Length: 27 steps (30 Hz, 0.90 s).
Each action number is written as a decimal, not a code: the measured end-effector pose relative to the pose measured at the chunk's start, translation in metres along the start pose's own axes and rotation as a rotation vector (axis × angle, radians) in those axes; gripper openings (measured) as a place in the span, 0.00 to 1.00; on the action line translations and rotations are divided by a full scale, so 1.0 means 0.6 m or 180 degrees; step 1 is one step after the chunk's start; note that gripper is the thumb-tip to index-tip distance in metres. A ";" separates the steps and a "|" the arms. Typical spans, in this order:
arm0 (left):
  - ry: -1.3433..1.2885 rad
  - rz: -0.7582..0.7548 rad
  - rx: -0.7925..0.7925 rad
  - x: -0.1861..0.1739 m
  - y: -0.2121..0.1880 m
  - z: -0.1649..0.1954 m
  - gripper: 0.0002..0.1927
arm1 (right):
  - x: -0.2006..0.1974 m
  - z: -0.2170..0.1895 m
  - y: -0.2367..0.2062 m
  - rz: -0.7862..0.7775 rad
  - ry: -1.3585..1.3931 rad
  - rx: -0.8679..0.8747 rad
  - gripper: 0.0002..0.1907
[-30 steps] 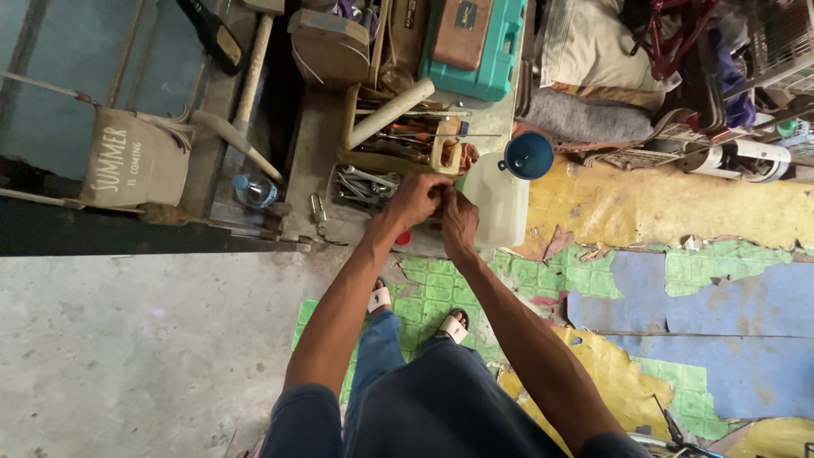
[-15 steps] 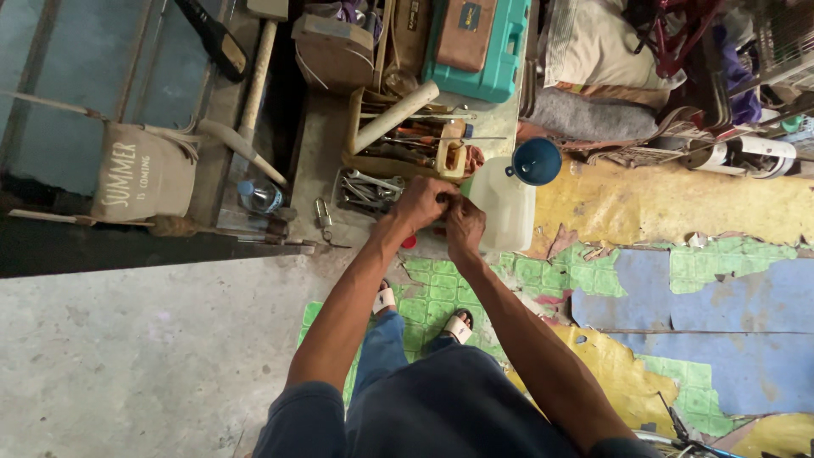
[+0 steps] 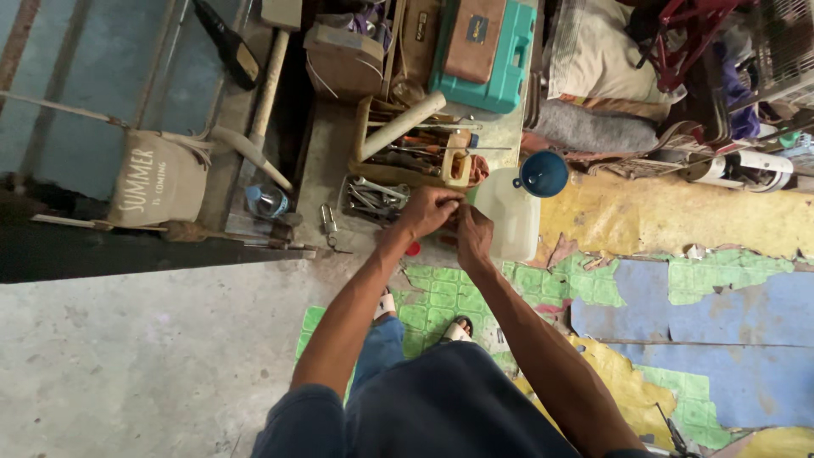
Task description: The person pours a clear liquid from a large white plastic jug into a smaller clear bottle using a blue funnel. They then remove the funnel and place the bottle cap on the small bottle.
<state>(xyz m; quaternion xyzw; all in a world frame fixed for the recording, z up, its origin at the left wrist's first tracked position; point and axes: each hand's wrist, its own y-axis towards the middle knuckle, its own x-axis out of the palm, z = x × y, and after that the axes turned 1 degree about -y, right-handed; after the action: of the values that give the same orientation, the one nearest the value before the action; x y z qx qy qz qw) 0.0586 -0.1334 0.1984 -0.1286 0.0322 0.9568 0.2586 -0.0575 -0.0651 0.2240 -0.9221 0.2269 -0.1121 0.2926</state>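
White plastic jug (image 3: 509, 222) beside joined hands, left hand (image 3: 428, 210), right hand (image 3: 475, 237)

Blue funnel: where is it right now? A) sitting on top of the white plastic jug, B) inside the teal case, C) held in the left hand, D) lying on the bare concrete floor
A: the blue funnel sits atop the white plastic jug, just right of both hands.

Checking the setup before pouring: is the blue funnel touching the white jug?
Touching. The head view shows the blue funnel resting on the top corner of the white jug, with no gap between them; both hands work just left of it.
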 end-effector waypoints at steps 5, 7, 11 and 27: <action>-0.0184 0.0615 -0.0054 0.023 -0.003 0.000 0.13 | -0.003 0.003 0.003 0.0030 0.0144 -0.0054 0.19; -0.0364 0.0571 -0.0186 0.025 -0.009 -0.002 0.13 | -0.002 0.006 0.001 0.0093 0.0253 -0.0102 0.18; -0.0498 0.0517 -0.0435 0.023 -0.015 -0.005 0.13 | 0.003 0.007 -0.001 0.0156 0.0409 -0.0178 0.18; -0.0663 0.0783 -0.0347 0.018 -0.019 -0.022 0.13 | 0.014 0.014 -0.024 0.0285 -0.0534 -0.0379 0.26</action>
<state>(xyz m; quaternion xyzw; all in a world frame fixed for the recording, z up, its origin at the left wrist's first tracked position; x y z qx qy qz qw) 0.0586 -0.1201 0.1829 -0.0376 -0.0313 0.9897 0.1342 -0.0423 -0.0548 0.2262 -0.9330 0.2487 -0.0076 0.2601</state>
